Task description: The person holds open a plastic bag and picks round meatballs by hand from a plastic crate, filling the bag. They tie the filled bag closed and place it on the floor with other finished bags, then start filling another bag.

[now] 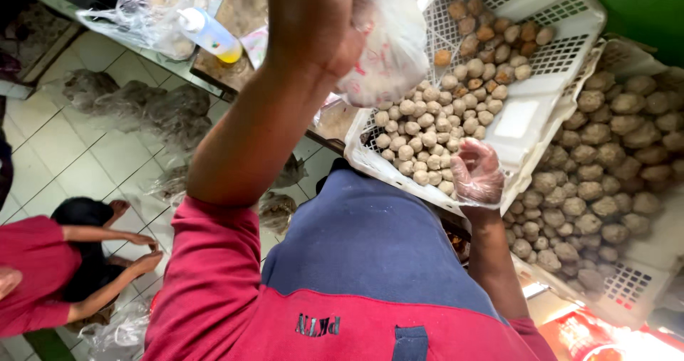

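White floor tiles fill the left of the head view; I note a person in red crouching at lower left. My left hand, top centre, grips a thin plastic bag shut-fisted. My right hand, gloved in clear plastic, pinches meatballs inside the white perforated basket at centre right. Larger brownish balls fill the right edge.

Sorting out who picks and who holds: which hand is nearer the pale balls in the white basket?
Right. The gloved right hand is at the pale balls; the left hand holds a plastic bag raised above them.
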The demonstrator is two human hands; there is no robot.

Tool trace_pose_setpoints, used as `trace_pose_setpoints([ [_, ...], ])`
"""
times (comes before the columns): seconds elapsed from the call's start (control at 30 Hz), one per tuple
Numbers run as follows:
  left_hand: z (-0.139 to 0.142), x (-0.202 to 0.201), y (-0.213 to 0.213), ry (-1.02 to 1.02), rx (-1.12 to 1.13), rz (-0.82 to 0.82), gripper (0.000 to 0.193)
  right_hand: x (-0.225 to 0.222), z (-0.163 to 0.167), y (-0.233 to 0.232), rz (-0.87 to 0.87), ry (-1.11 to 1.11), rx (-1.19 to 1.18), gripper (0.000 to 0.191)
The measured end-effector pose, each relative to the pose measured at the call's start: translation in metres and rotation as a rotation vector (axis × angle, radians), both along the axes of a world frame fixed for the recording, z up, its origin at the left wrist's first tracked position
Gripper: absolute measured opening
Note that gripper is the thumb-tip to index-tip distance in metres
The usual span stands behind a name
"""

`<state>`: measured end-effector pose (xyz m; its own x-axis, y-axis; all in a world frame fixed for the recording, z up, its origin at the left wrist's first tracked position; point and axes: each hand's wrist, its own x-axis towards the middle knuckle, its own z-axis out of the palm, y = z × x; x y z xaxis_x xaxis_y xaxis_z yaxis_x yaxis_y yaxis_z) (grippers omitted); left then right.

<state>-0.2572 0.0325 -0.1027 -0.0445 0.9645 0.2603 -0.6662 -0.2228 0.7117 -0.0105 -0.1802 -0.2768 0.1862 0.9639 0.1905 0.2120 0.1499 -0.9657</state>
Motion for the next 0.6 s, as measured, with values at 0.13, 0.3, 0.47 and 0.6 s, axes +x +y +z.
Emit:
trace_pose_setpoints([
  [0.13, -0.006, 0.044, -0.011, -0.092, 0.031, -0.145, 0.026, 0.002, 0.014, 0.009, 0.009, 0.017, 0.084, 0.058],
  [0.3, -0.017, 0.106, -0.048, -0.17, 0.046, -0.257, 0.023, 0.012, 0.034, 0.025, -0.117, -0.256, 0.311, 0.083],
  [0.47, -0.04, 0.153, -0.094, -0.257, -0.19, -0.416, 0.019, 0.021, 0.027, 0.031, -0.249, -0.083, -0.025, 0.075],
  [0.6, -0.072, 0.167, -0.112, -0.064, -0.152, -0.353, 0.022, 0.026, 0.009, 0.021, -0.482, 0.218, -0.165, 0.068],
])
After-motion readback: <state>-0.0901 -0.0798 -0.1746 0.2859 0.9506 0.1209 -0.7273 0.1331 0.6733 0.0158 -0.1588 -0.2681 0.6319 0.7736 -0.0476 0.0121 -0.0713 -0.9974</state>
